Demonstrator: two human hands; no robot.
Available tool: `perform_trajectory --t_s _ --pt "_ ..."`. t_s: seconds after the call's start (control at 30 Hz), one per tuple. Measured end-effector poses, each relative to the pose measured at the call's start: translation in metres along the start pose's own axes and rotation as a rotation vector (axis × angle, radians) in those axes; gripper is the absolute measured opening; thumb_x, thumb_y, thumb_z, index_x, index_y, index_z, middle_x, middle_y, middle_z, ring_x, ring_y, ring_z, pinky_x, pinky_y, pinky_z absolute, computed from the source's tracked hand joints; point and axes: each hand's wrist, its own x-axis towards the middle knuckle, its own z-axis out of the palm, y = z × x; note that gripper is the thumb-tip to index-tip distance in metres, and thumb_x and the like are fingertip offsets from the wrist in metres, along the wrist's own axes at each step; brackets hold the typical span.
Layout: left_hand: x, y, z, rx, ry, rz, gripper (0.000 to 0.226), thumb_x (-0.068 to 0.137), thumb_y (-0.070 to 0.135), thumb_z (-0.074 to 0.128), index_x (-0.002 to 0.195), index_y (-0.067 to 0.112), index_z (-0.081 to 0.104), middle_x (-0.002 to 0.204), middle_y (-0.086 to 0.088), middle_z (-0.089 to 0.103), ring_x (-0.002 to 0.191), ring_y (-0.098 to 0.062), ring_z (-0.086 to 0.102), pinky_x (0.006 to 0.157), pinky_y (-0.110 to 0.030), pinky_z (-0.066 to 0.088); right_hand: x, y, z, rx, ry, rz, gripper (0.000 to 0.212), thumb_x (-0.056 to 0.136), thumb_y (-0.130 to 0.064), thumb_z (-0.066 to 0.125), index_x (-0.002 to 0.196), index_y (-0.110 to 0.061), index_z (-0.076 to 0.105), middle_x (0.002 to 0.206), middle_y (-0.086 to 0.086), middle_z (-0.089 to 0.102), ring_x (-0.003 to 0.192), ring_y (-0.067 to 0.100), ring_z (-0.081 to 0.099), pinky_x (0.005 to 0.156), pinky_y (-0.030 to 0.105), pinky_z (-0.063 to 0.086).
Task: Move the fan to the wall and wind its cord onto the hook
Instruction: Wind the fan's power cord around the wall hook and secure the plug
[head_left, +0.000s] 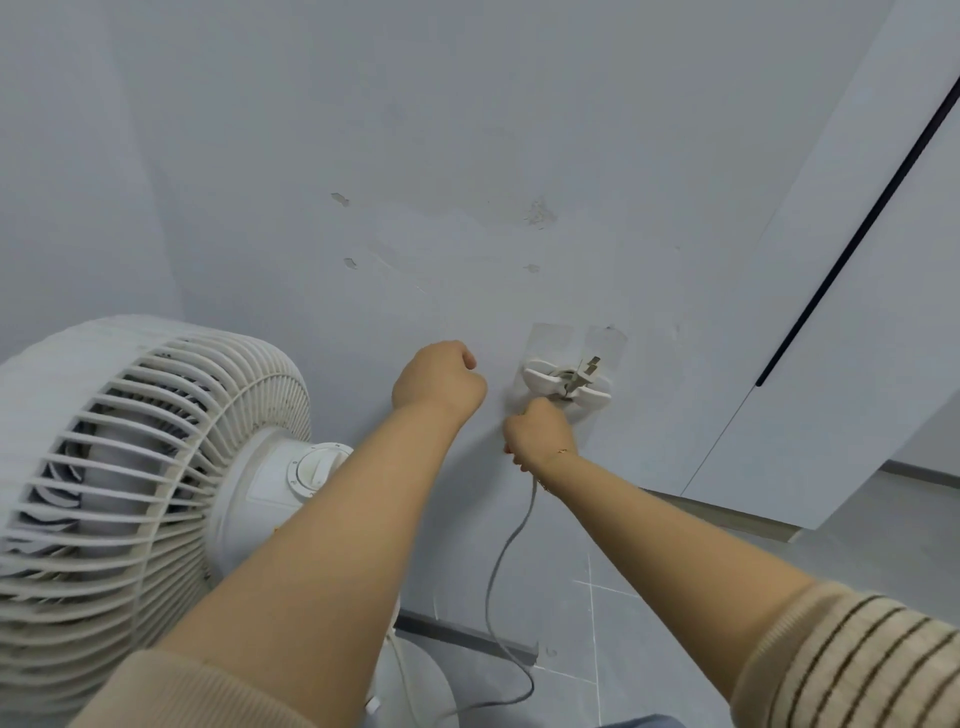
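The pale wall fills most of the view, chipped in a few spots, with a white cabinet standing to its right. The white pedestal fan already stands just beside that wall at the left, grille tilted upward, so the moving part of the task looks done and what is left is the cord.

The grey cord rises from the floor near the fan's base in a slack curve into the right hand, which is closed around it just below the white cord hook stuck to the wall. Holding it that close probably keeps each turn tight on the two wings. The plug sits at the hook with its metal prongs pointing out, and a little cord seems to lie on the hook already (how many turns I cannot tell).

The left hand is curled into a loose fist near the wall, left of the hook; whether it grips anything is not visible.

No containers are in view.
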Motion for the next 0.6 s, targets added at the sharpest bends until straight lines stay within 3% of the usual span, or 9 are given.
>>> perform_trajectory --t_s 0.1,0.2,0.27,0.33,0.37,0.47,0.6 --pt "-0.002 -0.002 0.000 0.003 -0.002 -0.016 0.042 0.084 0.006 0.047 0.123 0.017 0.058 0.132 -0.002 0.056 0.120 -0.023 0.054 0.097 -0.032 0.045 -0.005 -0.009 -0.008 -0.288 -0.011 -0.056 0.017 0.086 -0.001 0.042 0.070 -0.003 0.049 0.071 0.010 0.056 0.077 0.031 0.057 0.055 0.026 0.042" --pt "-0.003 -0.005 0.001 0.008 -0.007 -0.026 0.042 0.084 0.006 0.046 0.123 0.016 0.058 0.132 -0.002 0.056 0.120 -0.023 0.054 0.097 -0.032 0.045 -0.011 -0.021 -0.013 -0.593 0.048 -0.177 0.033 0.087 0.001 0.044 0.059 -0.012 0.033 0.078 0.008 0.059 0.089 0.031 0.060 0.055 0.023 0.034" --pt "-0.004 -0.004 0.000 0.001 -0.014 -0.029 0.042 0.084 0.006 0.046 0.123 0.016 0.058 0.132 -0.003 0.056 0.120 -0.023 0.054 0.096 -0.031 0.045 -0.009 -0.027 -0.017 -0.693 0.025 -0.223 0.020 0.086 0.003 0.045 0.069 -0.007 0.048 0.084 0.013 0.060 0.095 0.032 0.063 0.055 0.024 0.036" --pt "-0.007 -0.001 0.001 -0.003 -0.018 -0.026 0.042 0.084 0.006 0.046 0.123 0.017 0.058 0.132 -0.002 0.057 0.119 -0.023 0.054 0.096 -0.031 0.045 -0.006 -0.035 -0.021 -0.715 -0.003 -0.219 0.016 0.085 0.004 0.046 0.088 0.000 0.061 0.102 0.017 0.067 0.096 0.032 0.066 0.063 0.028 0.043" --pt "-0.009 0.000 0.002 -0.004 -0.022 -0.026 0.042 0.084 0.006 0.046 0.123 0.017 0.058 0.132 -0.002 0.057 0.119 -0.023 0.055 0.096 -0.031 0.045 -0.005 -0.038 -0.023 -0.704 -0.032 -0.195 0.016 0.085 0.004 0.046 0.083 -0.001 0.061 0.103 0.017 0.069 0.088 0.030 0.068 0.063 0.029 0.046" --pt "-0.012 0.001 0.002 -0.003 -0.024 -0.022 0.042 0.085 0.007 0.047 0.124 0.018 0.058 0.132 -0.002 0.057 0.119 -0.023 0.054 0.097 -0.032 0.046 -0.002 -0.047 -0.023 -0.560 -0.135 -0.106 0.024 0.085 -0.002 0.040 0.063 -0.006 0.047 0.084 0.014 0.074 0.050 0.020 0.053 0.048 0.026 0.044" --pt "-0.011 0.001 0.000 0.000 -0.020 -0.020 0.043 0.085 0.007 0.046 0.125 0.018 0.057 0.133 -0.002 0.056 0.120 -0.023 0.054 0.097 -0.032 0.046 -0.005 -0.056 -0.027 -0.530 -0.233 -0.024 0.028 0.089 0.000 0.037 0.062 -0.004 0.043 0.060 0.009 0.057 0.050 0.020 0.046 0.048 0.026 0.037"
